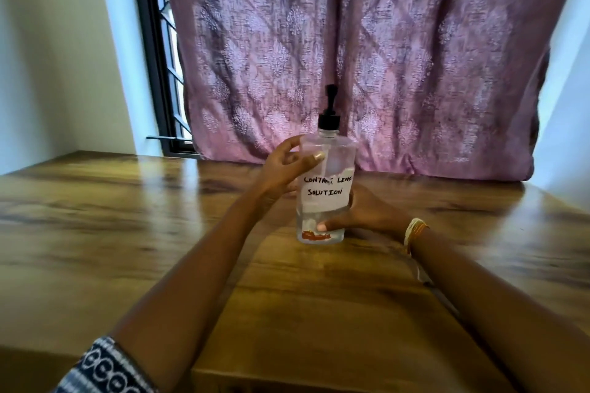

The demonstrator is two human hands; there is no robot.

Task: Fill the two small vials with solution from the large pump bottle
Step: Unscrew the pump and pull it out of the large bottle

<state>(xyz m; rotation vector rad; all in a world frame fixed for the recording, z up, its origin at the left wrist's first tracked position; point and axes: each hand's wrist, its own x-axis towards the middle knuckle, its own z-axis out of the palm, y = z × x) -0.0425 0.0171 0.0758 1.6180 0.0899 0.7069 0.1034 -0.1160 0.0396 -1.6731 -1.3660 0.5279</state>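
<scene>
A large clear pump bottle with a black pump head stands upright on the wooden table. Its white label reads "Contact Lens Solution". Liquid fills only its lower part. My right hand wraps the bottle's lower right side, thumb across the front near the base. My left hand touches the bottle's upper left shoulder, thumb resting on the front and fingers loosely curled. No small vials are in view.
A purple patterned curtain hangs right behind the table's far edge. A dark window frame shows at the left. White walls flank both sides. The table's near edge runs below my forearms.
</scene>
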